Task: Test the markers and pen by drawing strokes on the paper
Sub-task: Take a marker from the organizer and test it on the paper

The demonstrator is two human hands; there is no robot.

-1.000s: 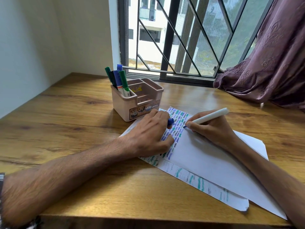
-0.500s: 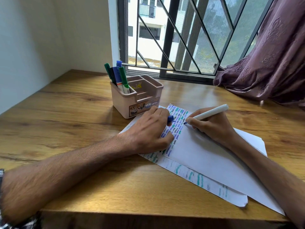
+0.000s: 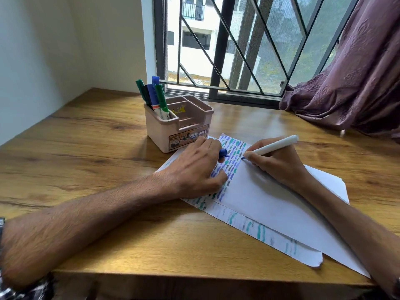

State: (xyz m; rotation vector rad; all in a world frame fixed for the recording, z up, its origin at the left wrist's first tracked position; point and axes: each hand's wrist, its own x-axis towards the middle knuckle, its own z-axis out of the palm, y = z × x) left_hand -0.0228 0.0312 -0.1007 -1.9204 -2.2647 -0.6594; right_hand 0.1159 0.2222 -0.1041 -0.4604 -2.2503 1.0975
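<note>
paper (image 3: 266, 204): two overlapping white sheets flat on the wooden surface (image 3: 86, 148), near its front edge. Top sheet mostly blank, colored strokes along its left edge; lower sheet shows teal and dark strokes at the near edge.
left hand (image 3: 194, 169): palm down on the paper's left part, fingers curled, clamped on a blue cap (image 3: 223, 152) that pokes out toward the right hand.
right hand (image 3: 277, 163): fingers closed around a white pen (image 3: 272, 146), writing grip, barrel angled up and to the right.
pen tip: blue, touching the top sheet at the right edge of the stroke block.
strokes (image 3: 229, 161): short dashes in blue, teal, grey, in rows between the two hands.
organizer (image 3: 179, 124): beige plastic, several compartments, just beyond the left hand, touching the paper's far corner.
markers (image 3: 155, 98): green and blue caps, upright in the organizer's left compartment.
far: barred window (image 3: 238, 44), purple curtain (image 3: 350, 79) at right.
</note>
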